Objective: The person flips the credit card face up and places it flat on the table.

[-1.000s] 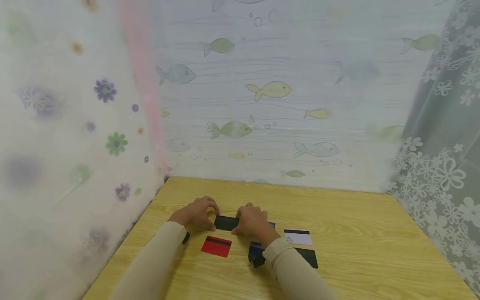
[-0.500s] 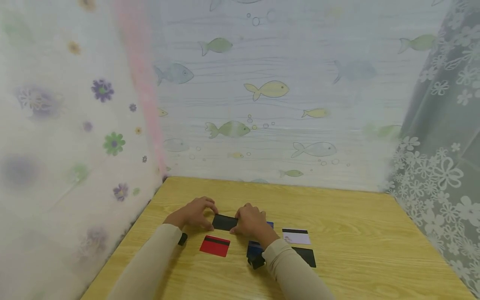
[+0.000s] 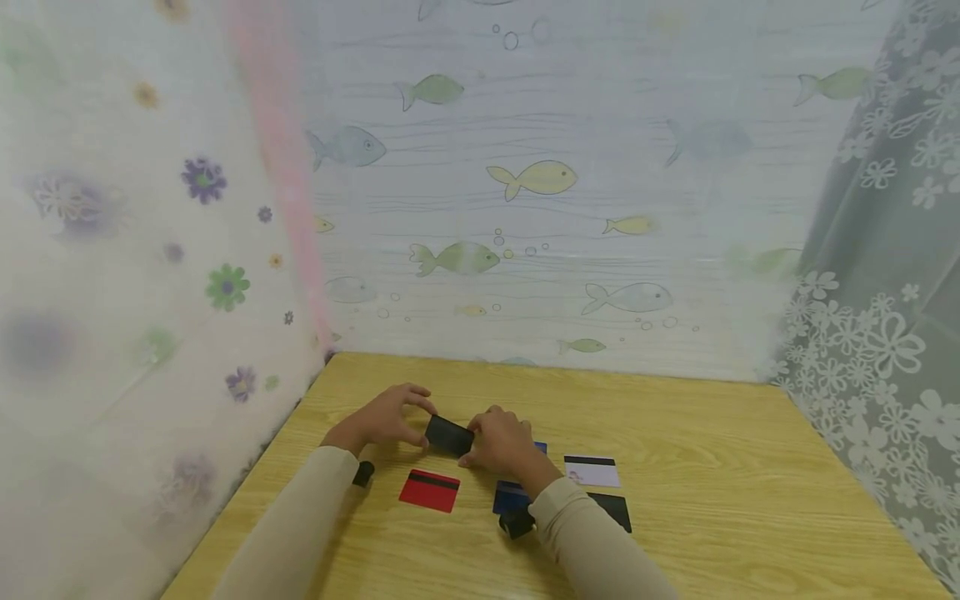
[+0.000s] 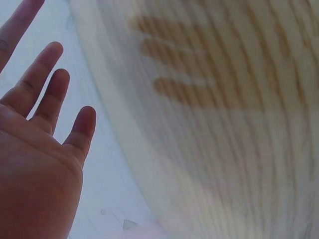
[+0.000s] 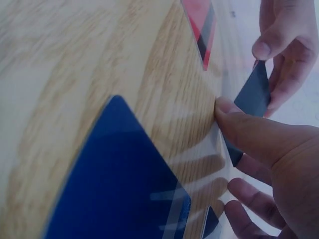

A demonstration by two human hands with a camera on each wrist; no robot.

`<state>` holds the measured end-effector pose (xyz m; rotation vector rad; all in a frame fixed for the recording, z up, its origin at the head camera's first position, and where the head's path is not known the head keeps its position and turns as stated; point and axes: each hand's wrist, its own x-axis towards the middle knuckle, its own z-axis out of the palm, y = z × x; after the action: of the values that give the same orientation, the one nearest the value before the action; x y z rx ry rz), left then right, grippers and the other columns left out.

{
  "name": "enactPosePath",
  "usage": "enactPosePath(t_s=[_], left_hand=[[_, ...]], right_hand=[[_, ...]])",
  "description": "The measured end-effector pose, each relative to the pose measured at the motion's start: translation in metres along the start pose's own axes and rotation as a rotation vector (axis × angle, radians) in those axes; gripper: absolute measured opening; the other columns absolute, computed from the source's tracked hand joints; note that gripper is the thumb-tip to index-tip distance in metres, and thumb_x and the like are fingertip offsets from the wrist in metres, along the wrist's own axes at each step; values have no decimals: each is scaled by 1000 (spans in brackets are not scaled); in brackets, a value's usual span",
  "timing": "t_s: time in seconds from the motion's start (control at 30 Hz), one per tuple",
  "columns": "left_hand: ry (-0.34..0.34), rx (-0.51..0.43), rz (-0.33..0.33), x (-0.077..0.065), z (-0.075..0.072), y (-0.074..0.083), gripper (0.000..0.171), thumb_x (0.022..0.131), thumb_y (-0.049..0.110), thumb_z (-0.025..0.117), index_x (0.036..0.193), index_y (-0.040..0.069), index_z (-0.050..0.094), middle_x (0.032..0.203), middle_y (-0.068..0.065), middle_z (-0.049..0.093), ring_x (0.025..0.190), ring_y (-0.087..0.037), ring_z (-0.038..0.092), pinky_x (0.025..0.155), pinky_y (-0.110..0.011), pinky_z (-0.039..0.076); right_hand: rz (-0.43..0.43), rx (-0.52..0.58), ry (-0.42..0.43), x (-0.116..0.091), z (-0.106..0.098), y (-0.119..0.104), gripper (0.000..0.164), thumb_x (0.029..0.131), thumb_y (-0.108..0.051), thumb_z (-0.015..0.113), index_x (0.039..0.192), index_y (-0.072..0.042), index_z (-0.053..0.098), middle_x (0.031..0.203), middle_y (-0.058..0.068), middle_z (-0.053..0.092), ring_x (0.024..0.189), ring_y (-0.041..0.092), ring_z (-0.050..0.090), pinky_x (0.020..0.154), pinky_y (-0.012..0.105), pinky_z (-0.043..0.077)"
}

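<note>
Both hands hold a black card (image 3: 450, 436) between them, its face tilted towards the head camera. My left hand (image 3: 386, 417) grips the card's left edge with thumb and index finger. At the other end, my right hand (image 3: 504, 439) pinches the right edge. The right wrist view shows the same card (image 5: 254, 92) tilted up close over the table, the left thumb at its far corner. In the left wrist view the left hand's (image 4: 40, 134) other fingers are spread and the card is out of frame.
A red card (image 3: 429, 490) with a dark stripe lies in front of the hands. Blue cards (image 3: 510, 497) lie partly hidden by the right arm. Further right are a white card (image 3: 592, 471) and another black card (image 3: 613, 510). Patterned curtains (image 3: 540, 250) border the wooden table (image 3: 720, 500).
The black card, flat-looking earlier, has tipped, its far left corner now higher. My left hand has risen slightly with it; my right hand has hardly moved. The other cards stay put.
</note>
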<state>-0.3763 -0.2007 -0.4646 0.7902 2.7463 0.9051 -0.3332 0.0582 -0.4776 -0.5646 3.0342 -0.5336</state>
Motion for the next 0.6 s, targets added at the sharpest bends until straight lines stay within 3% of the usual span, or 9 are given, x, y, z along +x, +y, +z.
enactPosePath(t_s=[0.2, 0.33, 0.6], left_hand=[[-4, -61, -22, -3, -4, 4, 45, 78, 29, 91, 120, 26, 75, 158, -13, 45, 151, -41, 33, 114, -65, 36], [12, -82, -3, -3, -5, 6, 45, 81, 33, 90, 123, 27, 74, 159, -12, 45, 151, -41, 33, 114, -67, 35], [13, -180, 51, -4, -4, 11, 58, 85, 38, 86, 135, 14, 69, 160, -12, 43, 152, -40, 32, 116, -71, 29]], right_hand=[[-32, 4, 10, 1, 1, 2, 61, 74, -57, 89, 122, -22, 77, 113, 2, 67, 96, 26, 64, 79, 49, 46], [-37, 24, 12, 2, 3, 2, 62, 75, -56, 89, 124, -21, 76, 116, 2, 67, 99, 25, 64, 80, 49, 46], [-65, 126, 30, 0, 1, -2, 58, 78, -52, 88, 123, -19, 75, 120, 4, 66, 101, 27, 64, 86, 58, 48]])
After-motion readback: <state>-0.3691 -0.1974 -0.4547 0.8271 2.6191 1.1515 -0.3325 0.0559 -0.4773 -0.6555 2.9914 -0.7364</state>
